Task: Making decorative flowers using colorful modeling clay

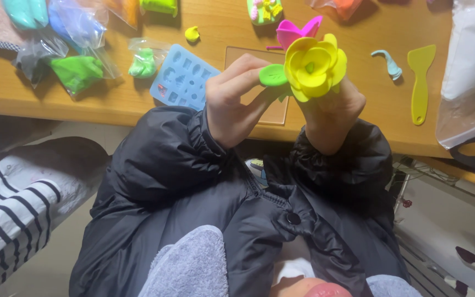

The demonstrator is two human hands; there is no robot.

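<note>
Yellow clay flower [314, 66] sits raised above our lap, in front of the wooden table [111, 102] edge. Head view: our right hand [331, 113] grips beneath it, fingers closed around its base. Our left hand [235, 102] pinches the green clay leaf [273, 75] against the flower's side, wrist bent upward. Blue mould tray [182, 77] lies behind.

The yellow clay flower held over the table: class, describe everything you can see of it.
The yellow clay flower looks like soft, matte modelling clay: rounded petals layered in rings around a small green centre. It faces the camera, held up above the wooden table. The right hand grips it from below, hiding any stem. The left hand pinches a flat green leaf against its left edge.
</note>
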